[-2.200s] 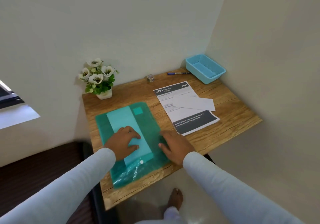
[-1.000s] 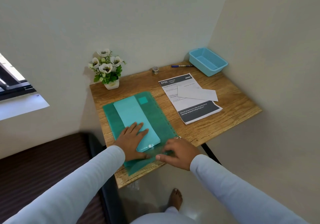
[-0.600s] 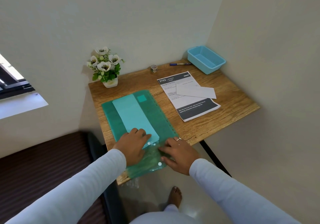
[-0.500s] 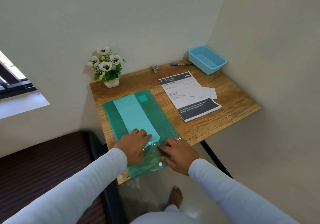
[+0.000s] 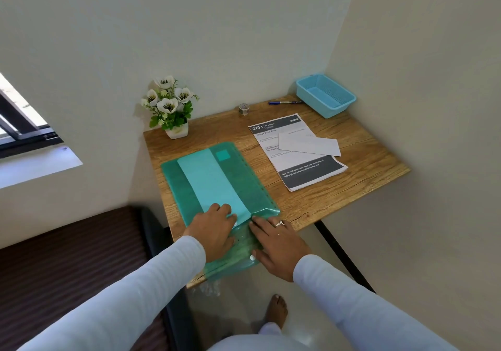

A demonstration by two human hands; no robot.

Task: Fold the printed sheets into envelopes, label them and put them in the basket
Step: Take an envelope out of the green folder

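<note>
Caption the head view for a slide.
Left hand and right hand rest on a translucent green plastic folder on a wooden table.

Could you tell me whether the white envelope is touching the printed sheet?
Touching. The head view shows the white envelope lying flat across the printed sheet, overlapping its right edge.

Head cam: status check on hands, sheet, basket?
Left hand and right hand pressing folder's near end. Sheet unfolded, envelope on it. Basket empty; pen beside it, nothing blocking.
</note>
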